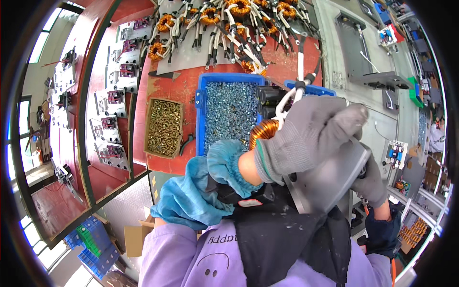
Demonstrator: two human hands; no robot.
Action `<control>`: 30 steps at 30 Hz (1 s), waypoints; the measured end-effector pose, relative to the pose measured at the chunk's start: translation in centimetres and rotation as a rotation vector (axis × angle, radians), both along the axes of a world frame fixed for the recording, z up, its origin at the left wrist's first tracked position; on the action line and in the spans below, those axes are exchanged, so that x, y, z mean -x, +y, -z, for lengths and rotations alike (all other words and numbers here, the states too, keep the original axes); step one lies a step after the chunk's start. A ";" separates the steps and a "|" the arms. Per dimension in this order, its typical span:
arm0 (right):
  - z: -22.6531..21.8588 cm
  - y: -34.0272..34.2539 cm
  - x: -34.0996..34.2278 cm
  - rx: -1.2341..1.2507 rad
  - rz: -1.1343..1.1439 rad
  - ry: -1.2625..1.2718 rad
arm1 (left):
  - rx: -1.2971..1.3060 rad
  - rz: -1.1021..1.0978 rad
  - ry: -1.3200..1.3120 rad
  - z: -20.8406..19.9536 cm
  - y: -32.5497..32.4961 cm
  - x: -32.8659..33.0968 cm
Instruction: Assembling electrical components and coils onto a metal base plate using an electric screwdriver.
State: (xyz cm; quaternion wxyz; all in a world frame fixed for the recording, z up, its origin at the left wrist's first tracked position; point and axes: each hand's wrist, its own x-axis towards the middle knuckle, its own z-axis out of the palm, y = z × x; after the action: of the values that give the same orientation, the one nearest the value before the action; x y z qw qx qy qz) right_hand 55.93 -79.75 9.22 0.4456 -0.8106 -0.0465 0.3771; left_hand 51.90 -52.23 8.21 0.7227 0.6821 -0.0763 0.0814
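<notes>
A grey metal plate [327,184] is tilted in front of my body, somewhat blurred. My right hand [370,184], in a grey glove, grips its right edge. My left hand [306,136], also gloved, reaches across above the plate with its fingers curled together; what they hold is hidden. Beside the left hand sits a copper-wound ring coil [263,134], partly covered by the glove. White cables [289,101] with black sleeving rise past it, next to black cylindrical parts [270,98]. Whether these are fixed to the plate is hidden.
A blue bin [201,119] of small silvery hardware and a cardboard box [165,151] of brass-coloured screws stand on the red table. Several ring coils [209,16] with white leads lie at the far side. Racks [107,182] with small assemblies are on the left; a grey workbench [342,67] is on the right.
</notes>
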 end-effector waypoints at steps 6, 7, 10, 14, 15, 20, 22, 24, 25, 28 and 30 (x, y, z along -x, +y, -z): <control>2.4 -2.4 -0.6 0.251 -0.289 -0.047 | -0.350 -0.426 0.054 2.9 3.7 2.0; 2.9 -2.7 -0.8 0.210 -0.387 -0.076 | -0.373 -0.466 0.098 3.1 3.8 3.0; 4.3 -3.1 -1.4 0.180 -0.617 -0.174 | -0.334 -0.476 0.252 3.5 3.7 5.8; 4.3 -2.8 -2.1 0.067 -0.670 -0.002 | 0.169 -0.118 0.614 4.3 3.9 7.2; 4.0 -2.6 -2.4 0.105 -0.732 -0.067 | 0.131 -0.103 0.620 4.5 4.2 7.2; 3.4 -1.0 -2.8 0.022 -0.845 -0.181 | -0.143 -0.280 0.355 5.6 4.4 6.9; 3.5 -0.5 -2.6 -0.016 -0.906 -0.315 | -0.160 -0.334 0.290 6.1 4.3 7.0; 3.6 -0.2 -2.6 0.071 -0.885 -0.267 | -0.227 -0.402 0.170 6.5 4.2 7.3; 3.7 -0.1 -2.6 0.099 -0.879 -0.250 | -0.229 -0.406 0.171 6.8 4.1 7.4; 4.0 0.3 -2.9 0.011 -0.879 -0.204 | -0.297 -0.438 0.160 7.5 4.0 7.6; 4.1 0.5 -3.0 -0.001 -0.910 -0.248 | -0.386 -0.461 0.018 8.0 4.3 7.6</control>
State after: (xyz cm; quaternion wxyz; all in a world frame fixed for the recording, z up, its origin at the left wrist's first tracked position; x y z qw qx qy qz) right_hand 58.90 -79.30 5.14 0.2264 -0.7466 -0.4502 0.4344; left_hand 44.35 -47.96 0.20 0.5427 0.8071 0.0729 0.2210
